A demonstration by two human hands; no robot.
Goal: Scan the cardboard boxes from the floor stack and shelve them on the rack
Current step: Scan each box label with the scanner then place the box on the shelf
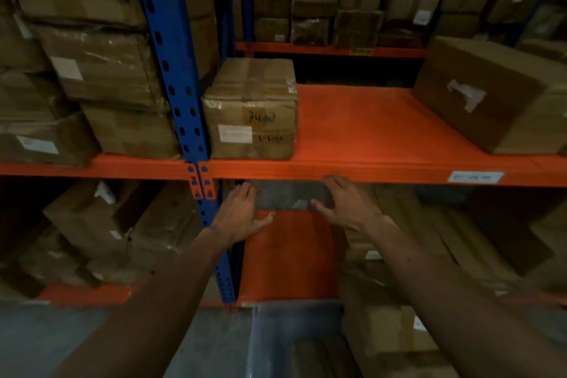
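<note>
Both forearms reach out; left hand (242,212) and right hand (343,202), fingers spread and empty, below the taped box (251,110) on the orange shelf (368,132).

Dim, softly blurred, with wide-angle bending at edges.

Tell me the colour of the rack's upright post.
Blue post, with orange shelf beams; it shows best in the head view.

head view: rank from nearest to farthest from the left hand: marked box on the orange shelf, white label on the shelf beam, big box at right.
From the left hand:
1. Marked box, just above it, at the shelf's left end.
2. White label, on the beam, far right.
3. Big box, upper right on the shelf.
</note>
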